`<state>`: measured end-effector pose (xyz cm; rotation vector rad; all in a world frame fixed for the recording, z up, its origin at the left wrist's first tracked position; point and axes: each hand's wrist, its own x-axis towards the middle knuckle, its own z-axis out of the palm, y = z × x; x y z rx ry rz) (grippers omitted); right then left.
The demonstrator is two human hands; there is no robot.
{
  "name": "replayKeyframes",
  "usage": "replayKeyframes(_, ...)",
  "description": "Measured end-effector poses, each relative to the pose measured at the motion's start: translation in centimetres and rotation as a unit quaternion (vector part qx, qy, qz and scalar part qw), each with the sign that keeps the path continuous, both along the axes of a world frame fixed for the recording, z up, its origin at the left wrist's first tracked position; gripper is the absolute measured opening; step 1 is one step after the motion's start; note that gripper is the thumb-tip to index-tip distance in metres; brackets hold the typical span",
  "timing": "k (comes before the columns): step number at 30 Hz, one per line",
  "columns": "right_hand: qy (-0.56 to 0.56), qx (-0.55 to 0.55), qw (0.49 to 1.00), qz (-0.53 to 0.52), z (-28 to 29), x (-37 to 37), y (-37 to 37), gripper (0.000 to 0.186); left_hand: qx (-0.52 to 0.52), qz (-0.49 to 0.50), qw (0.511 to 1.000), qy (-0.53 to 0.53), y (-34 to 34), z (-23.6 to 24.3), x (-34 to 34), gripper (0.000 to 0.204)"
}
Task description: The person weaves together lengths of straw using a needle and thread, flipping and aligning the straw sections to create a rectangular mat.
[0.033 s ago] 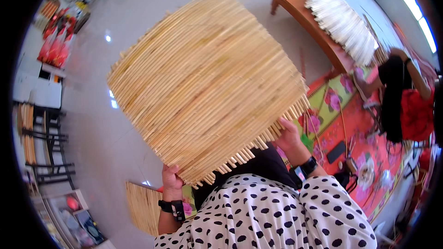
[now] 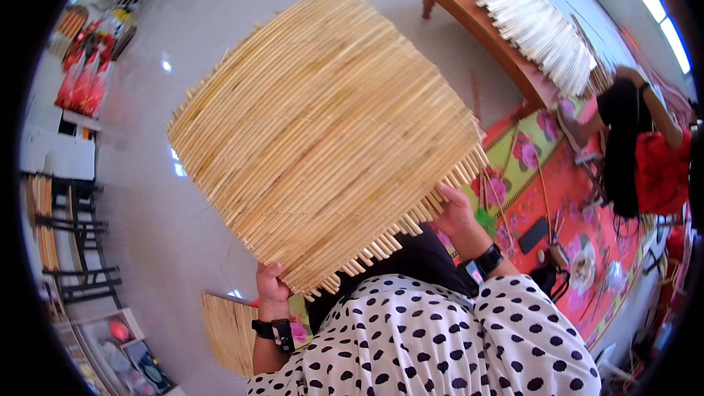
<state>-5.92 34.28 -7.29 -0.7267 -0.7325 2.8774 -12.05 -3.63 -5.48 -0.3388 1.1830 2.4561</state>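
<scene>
- Nearest to me: a white garment with black polka dots (image 2: 440, 337) fills the lower edge of the view.
- My left hand (image 2: 270, 286) comes up at lower left, a dark wristband below it. Its fingers are curled onto the near lower edge of the bamboo-stick mat (image 2: 323, 132); I cannot see how tightly they close.
- My right hand (image 2: 455, 209) sits at the mat's right lower corner, a black wrist device just behind it. Its fingers are bent around the protruding stick ends, gripping them.
- The mat is raised in front of me, tilted, and covers the centre of the view, held between both hands.
- Near left, on the floor (image 2: 147, 198): a smaller flat bundle of sticks (image 2: 227, 330).
- Right, further out: a floral rug (image 2: 543, 198) with a seated person in red (image 2: 653, 161).
- Far right: a wooden bench (image 2: 477, 15) carrying a pale stick mat (image 2: 543, 29).
- Far left: dark metal racks (image 2: 73, 235) and red packages (image 2: 84, 77).
</scene>
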Motion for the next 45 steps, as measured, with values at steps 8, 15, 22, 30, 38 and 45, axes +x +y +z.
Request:
replayKeyframes(8, 0.053, 0.066, 0.996, -0.028, 3.7, -0.3, -1.2, 0.052, -0.036, -0.034, 0.999, 0.001, 0.3, -0.7, -0.1, 0.069)
replayKeyframes(15, 0.009, 0.090, 0.995, -0.050, 5.1, -0.5, -1.6, 0.043, -0.159, -0.162, 0.973, -0.046, 0.6, 0.0, -1.8, 0.062)
replayKeyframes(22, 0.016, 0.168, 0.984, -0.056, 6.2, -0.8, -2.6, 0.033, -0.544, -0.184, 0.801, 0.168, 1.0, 2.1, -5.1, 0.060)
replayKeyframes(30, 0.075, 0.421, 0.904, 0.014, 10.0, -1.7, -3.3, 0.023, -0.386, -0.292, 0.768, 0.420, 19.5, 16.7, -6.7, 0.048)
replayKeyframes(38, 0.063, 0.569, 0.819, 0.028, 10.5, -2.1, -4.2, 0.019, -0.433, -0.136, 0.668, 0.590, 28.8, 16.3, -6.7, 0.019)
replayKeyframes(45, 0.051, 0.574, 0.816, 0.057, 11.6, -1.8, -4.0, 0.018, -0.368, -0.171, 0.777, 0.481, 28.1, 16.0, -6.5, 0.013)
